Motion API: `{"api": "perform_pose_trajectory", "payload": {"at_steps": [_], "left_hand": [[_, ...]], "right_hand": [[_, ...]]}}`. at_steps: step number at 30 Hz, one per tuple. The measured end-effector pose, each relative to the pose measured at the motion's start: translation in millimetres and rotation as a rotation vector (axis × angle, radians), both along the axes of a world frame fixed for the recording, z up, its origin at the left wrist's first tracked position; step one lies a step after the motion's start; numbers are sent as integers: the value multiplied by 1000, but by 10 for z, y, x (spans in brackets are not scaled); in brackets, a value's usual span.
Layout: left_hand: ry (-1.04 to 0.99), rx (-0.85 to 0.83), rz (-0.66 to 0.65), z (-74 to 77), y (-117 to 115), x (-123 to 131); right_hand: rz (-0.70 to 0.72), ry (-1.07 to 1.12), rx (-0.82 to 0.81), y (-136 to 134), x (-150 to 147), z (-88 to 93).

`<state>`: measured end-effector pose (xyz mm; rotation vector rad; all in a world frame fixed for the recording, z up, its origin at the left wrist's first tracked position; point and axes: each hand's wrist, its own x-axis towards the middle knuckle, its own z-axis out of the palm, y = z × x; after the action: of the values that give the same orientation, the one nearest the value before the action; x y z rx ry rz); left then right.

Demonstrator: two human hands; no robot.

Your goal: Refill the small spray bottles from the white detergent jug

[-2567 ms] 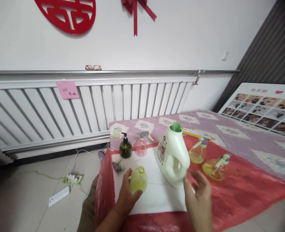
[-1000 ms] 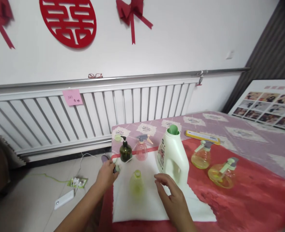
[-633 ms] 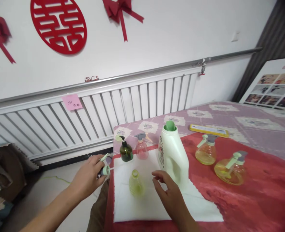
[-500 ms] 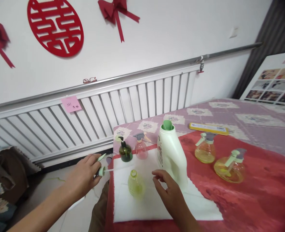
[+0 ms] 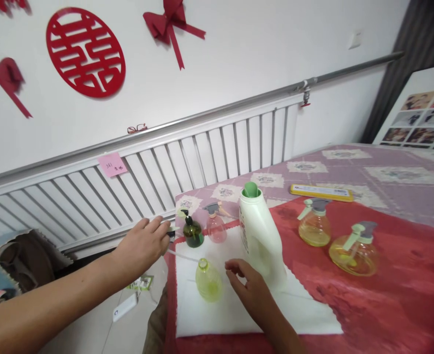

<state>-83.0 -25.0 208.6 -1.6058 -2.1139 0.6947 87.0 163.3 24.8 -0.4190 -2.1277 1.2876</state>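
My left hand [image 5: 145,243] is closed around a spray bottle head, mostly hidden behind the fingers. Its thin clear dip tube [image 5: 183,255] slants toward the mouth of a yellow-green bottle [image 5: 208,282], which stands uncapped on a white cloth [image 5: 202,317] with some liquid inside. To the right of that bottle, my right hand [image 5: 248,285] hovers with loosely bent fingers apart and nothing between them. A large white jug [image 5: 263,236] with a green cup-like piece [image 5: 251,189] in its neck is beyond the right hand.
Behind the cloth's left part stand a dark green pump bottle [image 5: 192,233] and a pink spray bottle [image 5: 216,229]. Two yellow spray bottles [image 5: 314,228] are on the red cloth [image 5: 404,295] at right. A flat yellow case [image 5: 322,192] lies farther back.
My left hand has turned over, back upward, and moved slightly right with the spray head. The tube's tip is nearer the yellow-green bottle's mouth. My right hand has shifted slightly left.
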Motion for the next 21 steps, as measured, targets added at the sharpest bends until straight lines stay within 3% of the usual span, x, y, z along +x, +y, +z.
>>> {"api": "perform_pose_trajectory", "payload": {"at_steps": [7,13,21], "left_hand": [[108,-80,-128,59,207,134],[226,-114,-222,105,249,165],[106,45,-223,201,156,89]], "right_hand": [[-23,9,4,53,41,61],[12,-18,-25,4,9,55],[15,-12,-26,31,11,98]]}}
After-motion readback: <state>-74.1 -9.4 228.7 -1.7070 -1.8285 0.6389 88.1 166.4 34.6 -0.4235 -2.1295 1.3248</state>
